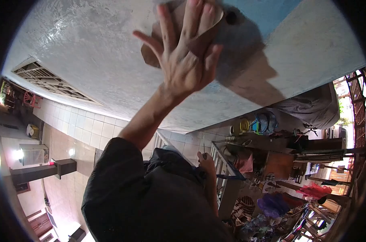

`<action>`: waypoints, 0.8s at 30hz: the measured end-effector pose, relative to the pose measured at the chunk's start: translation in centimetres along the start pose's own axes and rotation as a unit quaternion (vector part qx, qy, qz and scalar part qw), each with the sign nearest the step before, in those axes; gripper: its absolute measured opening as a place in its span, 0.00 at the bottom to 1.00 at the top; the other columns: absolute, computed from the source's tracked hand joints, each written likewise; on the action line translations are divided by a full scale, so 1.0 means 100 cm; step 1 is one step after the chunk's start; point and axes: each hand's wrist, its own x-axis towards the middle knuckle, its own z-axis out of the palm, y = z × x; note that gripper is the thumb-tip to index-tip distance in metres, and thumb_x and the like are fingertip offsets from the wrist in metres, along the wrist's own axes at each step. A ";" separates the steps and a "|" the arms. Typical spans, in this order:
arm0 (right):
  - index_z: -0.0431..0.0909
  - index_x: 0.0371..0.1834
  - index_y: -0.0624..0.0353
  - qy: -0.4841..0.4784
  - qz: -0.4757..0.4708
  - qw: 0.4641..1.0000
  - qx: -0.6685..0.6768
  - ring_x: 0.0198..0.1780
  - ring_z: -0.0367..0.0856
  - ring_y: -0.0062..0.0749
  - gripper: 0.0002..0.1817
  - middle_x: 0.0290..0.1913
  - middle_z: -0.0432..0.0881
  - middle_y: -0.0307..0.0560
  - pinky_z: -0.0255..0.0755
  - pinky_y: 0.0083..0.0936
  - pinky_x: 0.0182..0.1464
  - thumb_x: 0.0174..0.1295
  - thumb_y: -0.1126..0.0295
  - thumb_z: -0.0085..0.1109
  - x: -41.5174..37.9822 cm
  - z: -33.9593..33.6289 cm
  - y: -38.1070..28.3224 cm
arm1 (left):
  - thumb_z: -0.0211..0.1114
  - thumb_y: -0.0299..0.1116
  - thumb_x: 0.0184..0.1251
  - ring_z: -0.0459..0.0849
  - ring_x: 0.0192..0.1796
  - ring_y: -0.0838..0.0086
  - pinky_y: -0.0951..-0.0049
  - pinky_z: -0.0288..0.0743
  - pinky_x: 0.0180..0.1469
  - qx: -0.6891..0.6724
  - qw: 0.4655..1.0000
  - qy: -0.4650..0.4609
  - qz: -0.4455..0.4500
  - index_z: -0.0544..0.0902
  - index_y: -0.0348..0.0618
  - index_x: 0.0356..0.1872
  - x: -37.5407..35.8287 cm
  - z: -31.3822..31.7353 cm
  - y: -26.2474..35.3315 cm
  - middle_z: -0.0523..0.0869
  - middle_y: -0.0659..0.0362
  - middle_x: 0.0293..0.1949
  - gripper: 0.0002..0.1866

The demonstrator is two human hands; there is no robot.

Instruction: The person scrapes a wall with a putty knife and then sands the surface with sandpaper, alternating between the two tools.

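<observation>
My left hand presses flat on the grey wall at the top of the view, fingers spread. Under its palm and fingers lies a brown sheet of sandpaper, with one part folded up over the fingers near the thumb. Lower down, beside my dark shirt, my right hand is closed near a pale metal railing or ladder. Something small and dark shows at its fingers, too small to name.
A vent grille is set in the wall at left. Pale floor tiles run below. At right are a blue chair-like item, a purple plastic bag, a red bag and heaped clutter. A dark cover hangs over something behind.
</observation>
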 end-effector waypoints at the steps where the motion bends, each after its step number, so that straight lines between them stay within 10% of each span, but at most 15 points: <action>1: 0.73 0.26 0.65 0.006 -0.004 1.000 0.001 0.19 0.71 0.24 0.23 0.20 0.74 0.42 0.67 0.23 0.23 0.60 0.52 0.60 0.003 -0.001 -0.003 | 0.40 0.48 0.71 0.35 0.74 0.45 0.38 0.02 0.60 -0.008 0.998 -0.028 -0.055 0.64 0.49 0.68 -0.010 -0.003 0.008 0.55 0.52 0.72 0.28; 24: 0.74 0.27 0.64 0.001 0.009 1.000 0.012 0.23 0.73 0.25 0.24 0.22 0.75 0.42 0.68 0.24 0.26 0.60 0.50 0.59 -0.008 -0.007 -0.026 | 0.42 0.43 0.70 0.37 0.73 0.40 0.35 0.09 0.62 -0.053 0.983 -0.080 -0.160 0.63 0.43 0.68 -0.035 -0.022 0.029 0.55 0.50 0.72 0.28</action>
